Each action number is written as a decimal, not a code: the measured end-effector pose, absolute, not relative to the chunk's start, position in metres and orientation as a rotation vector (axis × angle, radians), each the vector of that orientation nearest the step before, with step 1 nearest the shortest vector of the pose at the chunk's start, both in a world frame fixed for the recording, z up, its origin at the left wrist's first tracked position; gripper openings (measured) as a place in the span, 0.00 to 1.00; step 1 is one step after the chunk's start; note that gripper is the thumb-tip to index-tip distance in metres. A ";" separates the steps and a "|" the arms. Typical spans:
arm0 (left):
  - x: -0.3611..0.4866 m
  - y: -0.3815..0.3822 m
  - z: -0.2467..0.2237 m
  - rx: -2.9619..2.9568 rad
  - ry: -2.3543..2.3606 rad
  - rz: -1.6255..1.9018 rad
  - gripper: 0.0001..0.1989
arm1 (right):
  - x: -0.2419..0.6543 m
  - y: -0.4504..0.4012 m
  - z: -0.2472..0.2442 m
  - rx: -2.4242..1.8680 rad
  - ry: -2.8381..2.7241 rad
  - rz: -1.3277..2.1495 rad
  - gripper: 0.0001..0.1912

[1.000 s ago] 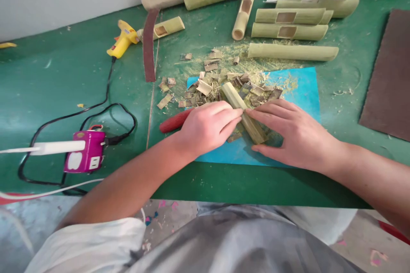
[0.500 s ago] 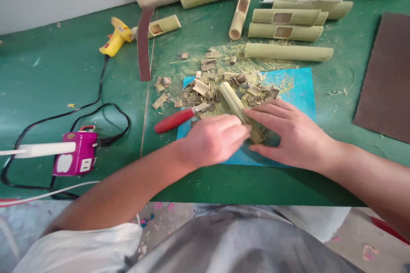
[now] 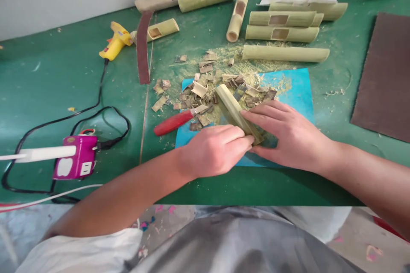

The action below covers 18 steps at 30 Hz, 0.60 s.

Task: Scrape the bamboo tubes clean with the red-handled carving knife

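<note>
Head view. A bamboo piece (image 3: 233, 110) lies slantwise on a blue mat (image 3: 296, 89) near the front edge of the green table (image 3: 48, 81), its far end pointing up-left into a heap of bamboo chips (image 3: 205, 89). The right hand (image 3: 288, 136) lies over the near end of the piece, fingers (image 3: 259, 113) extended along its side and pressing it to the mat. The left hand (image 3: 213, 151) is curled closed at that same near end, thumb and fingertips pinched against the piece; whether a tool or sliver sits in the pinch cannot be told.

To work such a piece well (a judgement from the pose), the steadying hand should hold it flat against the mat, with its fingertips clear of the point where the other hand acts. A red-handled knife (image 3: 177, 120) lies untouched just left of the hands, blade toward the chips.

No true container is in view. The nearest equivalents are the bamboo tubes (image 3: 282, 26) stacked at the back of the table, several cut with rectangular windows; those windows appear empty. A yellow glue gun (image 3: 115, 45) and a purple socket block (image 3: 75, 163) lie to the left, joined by a black cord. A brown sheet (image 3: 384, 79) lies at the right.
</note>
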State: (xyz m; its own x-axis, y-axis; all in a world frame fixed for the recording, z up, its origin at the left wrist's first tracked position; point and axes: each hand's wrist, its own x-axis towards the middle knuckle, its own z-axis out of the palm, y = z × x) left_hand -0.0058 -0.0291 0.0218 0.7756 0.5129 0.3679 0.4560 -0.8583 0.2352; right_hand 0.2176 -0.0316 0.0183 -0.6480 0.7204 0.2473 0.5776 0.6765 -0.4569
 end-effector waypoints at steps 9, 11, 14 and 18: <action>-0.006 -0.028 0.021 2.868 0.787 0.654 0.09 | 0.218 -0.032 0.017 -1.013 -2.483 0.473 0.28; -0.007 -0.028 0.022 2.878 0.865 0.661 0.10 | 0.218 -0.032 0.017 -1.011 -2.482 0.472 0.30; -0.006 -0.030 0.023 2.877 0.850 0.653 0.10 | 0.218 -0.032 0.018 -1.019 -2.484 0.463 0.28; -0.007 -0.029 0.021 2.836 0.827 0.652 0.08 | 0.218 -0.032 0.018 -1.025 -2.483 0.472 0.28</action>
State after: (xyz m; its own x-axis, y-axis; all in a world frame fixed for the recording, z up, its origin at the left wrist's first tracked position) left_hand -0.0069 -0.0293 0.0214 0.7585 0.5359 0.3708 0.4858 -0.8442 0.2263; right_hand 0.2179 -0.0318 0.0180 -0.6448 0.7249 0.2425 0.5855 0.6723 -0.4530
